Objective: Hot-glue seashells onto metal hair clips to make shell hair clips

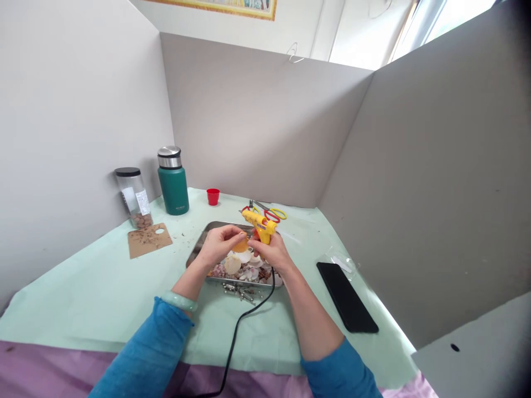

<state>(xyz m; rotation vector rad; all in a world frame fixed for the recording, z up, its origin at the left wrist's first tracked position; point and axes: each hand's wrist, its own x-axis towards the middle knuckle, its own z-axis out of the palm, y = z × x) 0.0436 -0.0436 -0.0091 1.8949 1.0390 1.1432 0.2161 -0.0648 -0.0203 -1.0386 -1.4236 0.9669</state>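
My right hand [276,253] is wrapped round the handle of a yellow glue gun [262,224], its nozzle pointing up and left. A black cord [248,314] runs from the gun down over the front of the table. Pinched in the fingers of my left hand [219,243] is an orange shell [240,245], close beside the gun. Both hands are above a metal tray [191,258] that holds several pale shells [233,264] and small reddish and brown bits. Small metal pieces [243,292], perhaps clips, lie in front of the tray.
Scissors [271,214] with red and yellow handles lie behind the tray. A red cup [213,197], a green flask [173,188] and a black-lidded jar [135,199] stand at the back left, near brown cardboard [148,243]. A black phone [347,298] lies right. Grey panels [265,121] enclose the table.
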